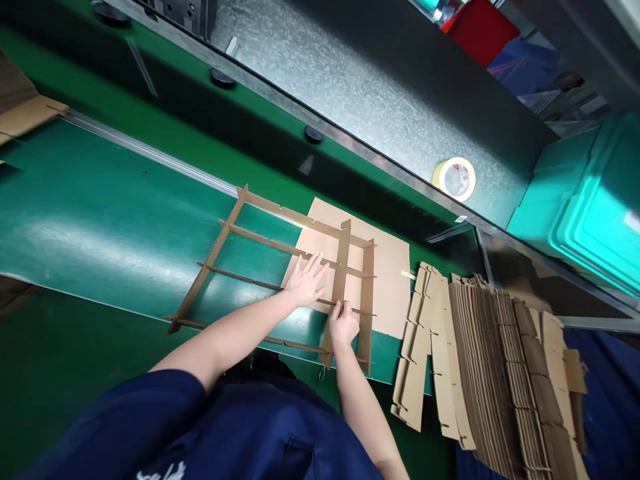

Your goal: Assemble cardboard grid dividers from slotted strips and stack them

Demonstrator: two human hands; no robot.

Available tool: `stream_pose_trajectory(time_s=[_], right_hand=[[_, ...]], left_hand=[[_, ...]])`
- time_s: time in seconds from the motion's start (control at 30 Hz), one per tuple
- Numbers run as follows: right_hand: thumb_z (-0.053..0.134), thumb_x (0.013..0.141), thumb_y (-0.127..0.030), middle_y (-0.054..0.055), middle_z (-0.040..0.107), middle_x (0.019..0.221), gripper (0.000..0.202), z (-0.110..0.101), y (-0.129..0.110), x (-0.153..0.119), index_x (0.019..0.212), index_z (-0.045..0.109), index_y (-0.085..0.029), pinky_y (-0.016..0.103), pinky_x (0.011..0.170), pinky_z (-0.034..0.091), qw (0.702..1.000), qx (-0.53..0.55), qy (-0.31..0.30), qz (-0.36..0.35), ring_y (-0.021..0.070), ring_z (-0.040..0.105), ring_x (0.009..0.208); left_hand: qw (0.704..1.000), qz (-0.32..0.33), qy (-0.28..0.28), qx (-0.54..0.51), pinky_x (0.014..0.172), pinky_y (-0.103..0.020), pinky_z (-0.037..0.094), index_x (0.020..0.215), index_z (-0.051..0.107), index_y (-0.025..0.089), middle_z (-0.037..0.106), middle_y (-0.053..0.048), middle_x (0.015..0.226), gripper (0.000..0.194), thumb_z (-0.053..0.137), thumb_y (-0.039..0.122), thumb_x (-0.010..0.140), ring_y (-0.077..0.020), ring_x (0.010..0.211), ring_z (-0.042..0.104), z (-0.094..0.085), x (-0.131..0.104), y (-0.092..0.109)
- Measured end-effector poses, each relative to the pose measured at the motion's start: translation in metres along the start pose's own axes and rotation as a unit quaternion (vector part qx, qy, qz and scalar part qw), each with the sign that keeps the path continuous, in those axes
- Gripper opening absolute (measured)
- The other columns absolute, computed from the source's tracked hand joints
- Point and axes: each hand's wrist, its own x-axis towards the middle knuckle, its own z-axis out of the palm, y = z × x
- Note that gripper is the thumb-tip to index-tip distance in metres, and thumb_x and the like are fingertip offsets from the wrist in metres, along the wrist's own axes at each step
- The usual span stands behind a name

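A lattice of slotted cardboard strips lies on the green tabletop, its right part over a flat cardboard sheet. Long strips run left to right, crossed by shorter ones at the left end and toward the right. With fingers spread, my left hand is over the lattice beside an upright cross strip. My right hand is closed on that same cross strip, thumb on its upper edge, lower down where a long strip crosses it. Part of the strip is hidden behind the right hand.
Many slotted cardboard strips stand packed together at the right, with loose strips beside them. Above the table runs a metal shelf holding a tape roll and a teal bin. More cardboard lies at far left.
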Motion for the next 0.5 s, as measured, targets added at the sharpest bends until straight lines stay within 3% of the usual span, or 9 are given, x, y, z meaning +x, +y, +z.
stream_pose_trajectory(time_s=[0.07,0.13,0.23,0.5], right_hand=[[0.033,0.098,-0.041,0.005,0.064,0.069,0.038,0.002,0.002,-0.001,0.093,0.062,-0.017,0.024,0.051,0.023,1.0,0.003,0.003,0.0,0.0147,0.052,0.055],[0.031,0.098,-0.041,0.005,0.064,0.068,0.039,0.005,0.004,-0.002,0.093,0.062,-0.017,0.024,0.051,0.025,1.0,0.009,0.006,0.003,0.0155,0.054,0.055],[0.03,0.098,-0.042,0.005,0.064,0.068,0.041,0.008,0.006,-0.004,0.095,0.062,-0.017,0.024,0.051,0.026,1.0,0.016,0.007,0.004,0.0154,0.053,0.054],[0.026,0.098,-0.046,0.007,0.065,0.067,0.047,0.011,0.011,-0.007,0.092,0.062,-0.017,0.025,0.052,0.026,1.0,0.022,0.01,0.003,0.0171,0.054,0.054]], left_hand=[[0.999,-0.035,-0.034,-0.002,0.115,-0.061,0.001,0.152,0.022,0.018,0.005,-0.012,0.16,0.073,0.039,0.051,0.089,-0.0299,0.147,-0.005,0.008,0.022,0.003],[0.997,-0.054,-0.05,0.002,0.114,-0.063,-0.001,0.153,0.019,0.018,0.005,-0.01,0.16,0.077,0.042,0.05,0.087,-0.0311,0.146,-0.01,0.017,0.03,0.002],[0.998,-0.049,-0.043,0.013,0.114,-0.063,-0.002,0.153,0.017,0.017,0.002,-0.01,0.16,0.079,0.043,0.052,0.086,-0.0303,0.146,-0.013,0.024,0.025,-0.001],[0.997,-0.048,-0.054,0.028,0.112,-0.065,-0.003,0.153,0.017,0.017,0.0,-0.01,0.16,0.081,0.044,0.053,0.085,-0.0289,0.146,-0.013,0.023,0.024,0.001]])
